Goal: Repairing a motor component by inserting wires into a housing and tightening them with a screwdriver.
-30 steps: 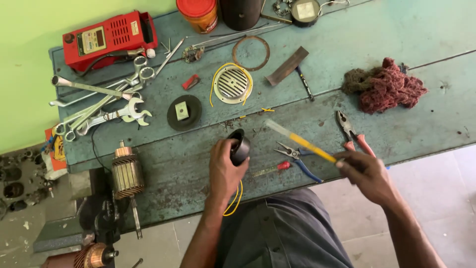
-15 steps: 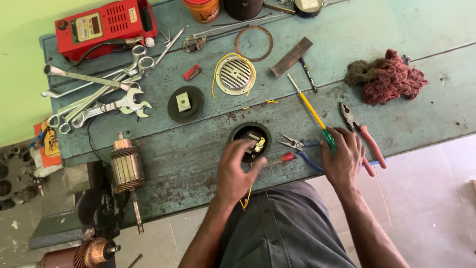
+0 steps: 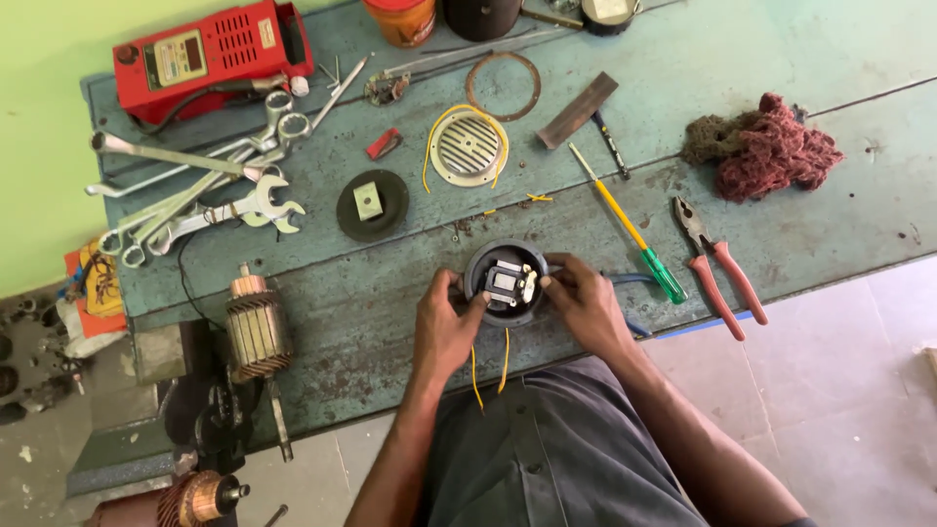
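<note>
Hands meet at the near table edge: we see left hand (image 3: pixel 444 327) and right hand (image 3: pixel 584 307) pinching the round black housing (image 3: pixel 505 282) between them, fingers closed on its rim.

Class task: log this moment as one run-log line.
left hand: grips round black housing | right hand: fingers at its metal insert | green-handled yellow screwdriver: lying on bench

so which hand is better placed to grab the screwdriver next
Right, probably. The right hand is on the round black housing beside the yellow-and-green screwdriver; the left hand holds the housing's far side.
</note>
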